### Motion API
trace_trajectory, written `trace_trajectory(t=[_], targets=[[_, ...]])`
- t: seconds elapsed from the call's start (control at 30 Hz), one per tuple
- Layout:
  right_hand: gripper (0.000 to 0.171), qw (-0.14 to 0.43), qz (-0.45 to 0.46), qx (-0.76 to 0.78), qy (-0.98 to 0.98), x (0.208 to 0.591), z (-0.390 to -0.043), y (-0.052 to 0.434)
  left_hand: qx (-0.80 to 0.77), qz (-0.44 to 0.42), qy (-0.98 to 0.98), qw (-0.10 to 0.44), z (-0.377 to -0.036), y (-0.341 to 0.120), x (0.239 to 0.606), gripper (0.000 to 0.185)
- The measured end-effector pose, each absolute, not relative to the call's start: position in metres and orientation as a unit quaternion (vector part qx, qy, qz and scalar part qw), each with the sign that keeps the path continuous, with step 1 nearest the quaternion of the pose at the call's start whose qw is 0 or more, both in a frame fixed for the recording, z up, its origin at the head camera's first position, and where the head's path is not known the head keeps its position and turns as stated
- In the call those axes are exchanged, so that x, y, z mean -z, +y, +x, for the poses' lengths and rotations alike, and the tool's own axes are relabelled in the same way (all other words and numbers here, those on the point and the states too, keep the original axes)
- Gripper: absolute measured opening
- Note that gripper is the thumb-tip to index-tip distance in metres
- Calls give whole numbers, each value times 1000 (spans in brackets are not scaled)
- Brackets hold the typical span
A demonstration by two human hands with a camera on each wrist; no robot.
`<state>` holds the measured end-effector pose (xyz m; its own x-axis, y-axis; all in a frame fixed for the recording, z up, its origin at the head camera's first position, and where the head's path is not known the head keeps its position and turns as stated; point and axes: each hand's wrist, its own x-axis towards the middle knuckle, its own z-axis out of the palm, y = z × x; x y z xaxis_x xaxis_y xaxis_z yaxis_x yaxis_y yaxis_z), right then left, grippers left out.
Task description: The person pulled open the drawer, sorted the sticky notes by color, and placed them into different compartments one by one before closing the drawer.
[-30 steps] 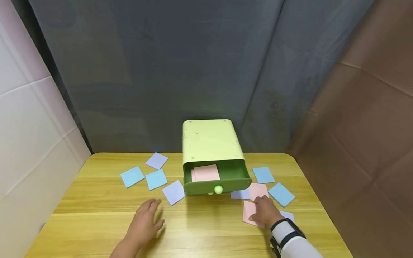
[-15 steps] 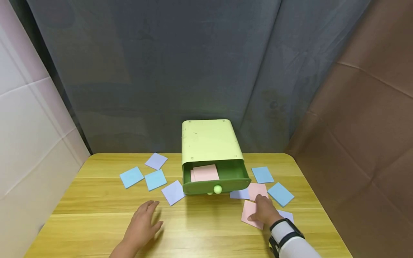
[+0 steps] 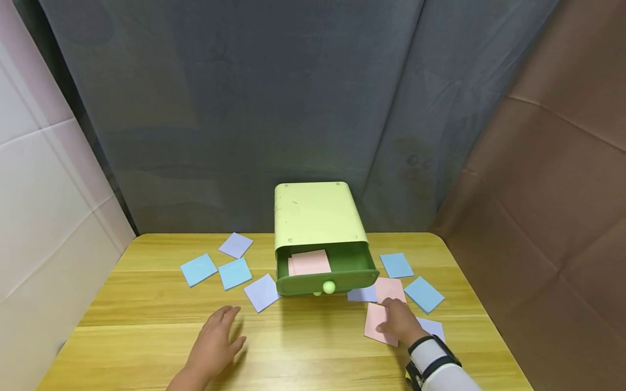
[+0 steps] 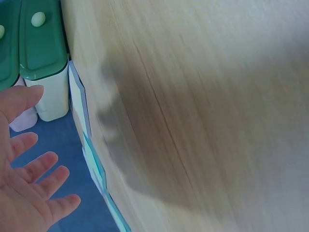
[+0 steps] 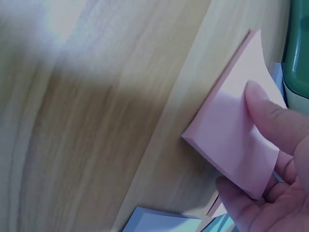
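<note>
A pale green box [image 3: 315, 214] stands mid-table with its dark green drawer [image 3: 342, 282] pulled open and pink notes [image 3: 310, 262] inside. My right hand [image 3: 398, 321] pinches a pink pad of sticky notes [image 3: 374, 327] that lies on the wood to the right of the drawer. In the right wrist view the right hand [image 5: 241, 140] has its thumb on top of the pink pad [image 5: 227, 121] and fingers curled at its near edge. My left hand [image 3: 217, 339] rests flat on the table [image 3: 313, 347], fingers spread. The left hand [image 4: 29, 188] holds nothing; the drawer front [image 4: 41, 43] shows beyond it.
Two blue notes [image 3: 198, 269] and two lavender notes [image 3: 262, 292] lie left of the box. On the right are blue notes [image 3: 423, 294], a second pink pad [image 3: 389, 287] and lavender notes [image 3: 362, 294]. A grey curtain [image 3: 293, 108] hangs behind the table.
</note>
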<state>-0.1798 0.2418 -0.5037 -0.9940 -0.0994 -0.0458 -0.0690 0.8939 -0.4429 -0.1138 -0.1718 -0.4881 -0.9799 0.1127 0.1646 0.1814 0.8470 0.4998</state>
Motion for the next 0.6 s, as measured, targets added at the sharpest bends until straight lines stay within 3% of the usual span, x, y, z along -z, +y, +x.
trace_trajectory(t=[0.33,0.6], targets=[[31,33,-23,284,958,501,-176,245,276,-70,-958,47,-111,-173,486,60],[24,57,-35,316,946,481,-171,249,278,-65,-957,45,-110,-176,487,60]])
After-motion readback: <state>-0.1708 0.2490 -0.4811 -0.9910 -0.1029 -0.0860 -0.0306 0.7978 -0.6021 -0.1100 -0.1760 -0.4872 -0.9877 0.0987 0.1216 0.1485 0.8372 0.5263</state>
